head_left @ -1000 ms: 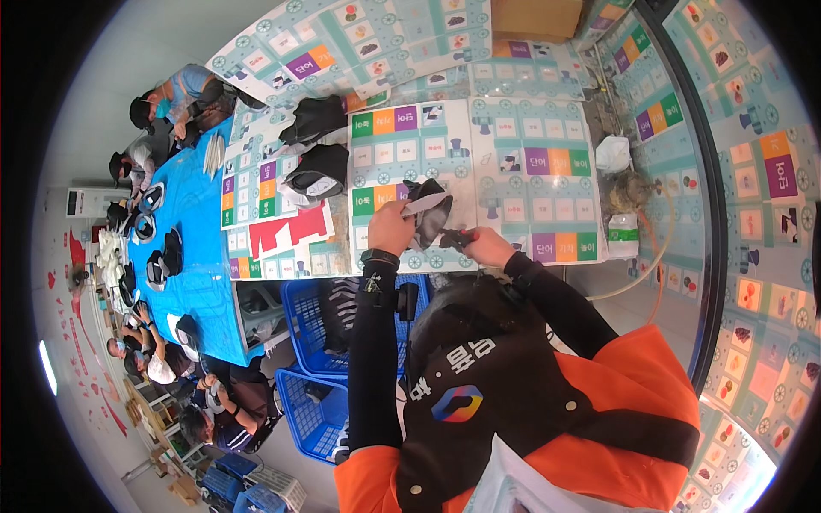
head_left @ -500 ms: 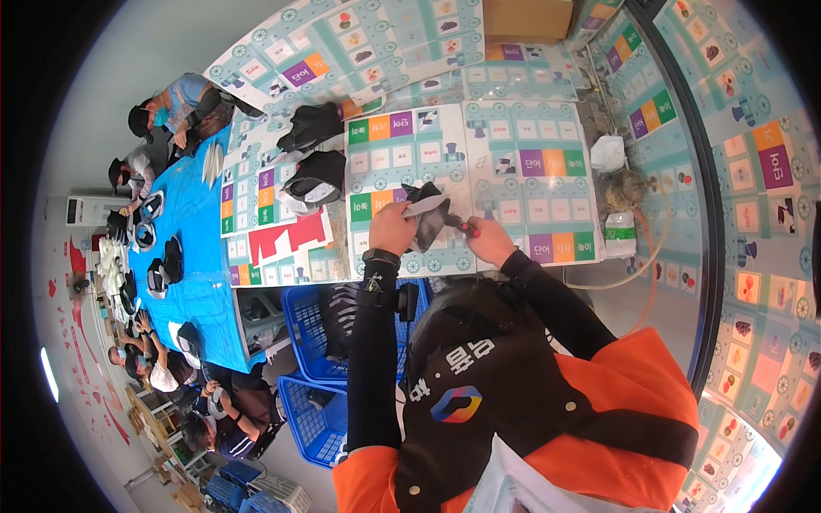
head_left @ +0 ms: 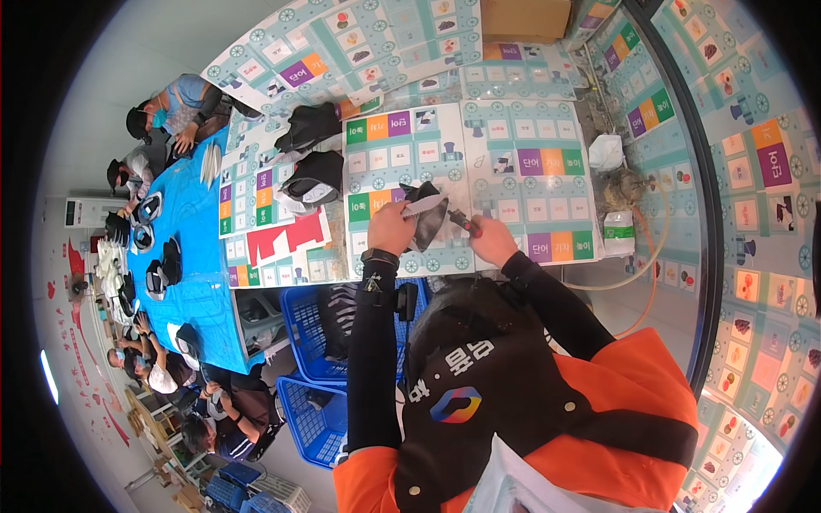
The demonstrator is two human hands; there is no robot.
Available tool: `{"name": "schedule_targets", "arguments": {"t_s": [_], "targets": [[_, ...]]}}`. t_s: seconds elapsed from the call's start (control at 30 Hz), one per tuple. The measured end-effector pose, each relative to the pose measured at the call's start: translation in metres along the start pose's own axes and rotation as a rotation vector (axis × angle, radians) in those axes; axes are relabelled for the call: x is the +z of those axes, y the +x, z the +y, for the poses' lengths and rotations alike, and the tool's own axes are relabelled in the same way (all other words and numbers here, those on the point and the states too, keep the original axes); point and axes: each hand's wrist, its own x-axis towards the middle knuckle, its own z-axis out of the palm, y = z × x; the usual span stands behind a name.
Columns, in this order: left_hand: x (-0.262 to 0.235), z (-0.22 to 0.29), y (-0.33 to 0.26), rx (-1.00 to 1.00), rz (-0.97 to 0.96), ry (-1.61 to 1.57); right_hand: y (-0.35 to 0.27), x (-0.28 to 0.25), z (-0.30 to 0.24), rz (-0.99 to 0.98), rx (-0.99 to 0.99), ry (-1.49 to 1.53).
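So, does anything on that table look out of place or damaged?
One thing: left of the left hand, a red-and-white sheet lies on the patterned tabletop, not square with its front edge, and its red area looks jagged. I can't tell whether that's damage or design.

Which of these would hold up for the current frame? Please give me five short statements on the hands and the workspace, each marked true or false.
1. The left hand holds a dark piece. True.
2. The right hand is empty. False: it holds a red-and-black tool.
3. Two other dark items lie on the patterned table, left of the hands. True.
4. The baskets left of the left forearm are yellow. False: they are blue.
5. A brown box shows at the picture's top edge. True.
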Motion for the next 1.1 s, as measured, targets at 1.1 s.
{"name": "schedule_targets", "arguments": {"t_s": [1.1], "targets": [[-0.053,-0.149,-0.131,-0.597,0.419,-0.282,0.060,-0.011,0.184,0.165,-0.020,-0.174]]}}
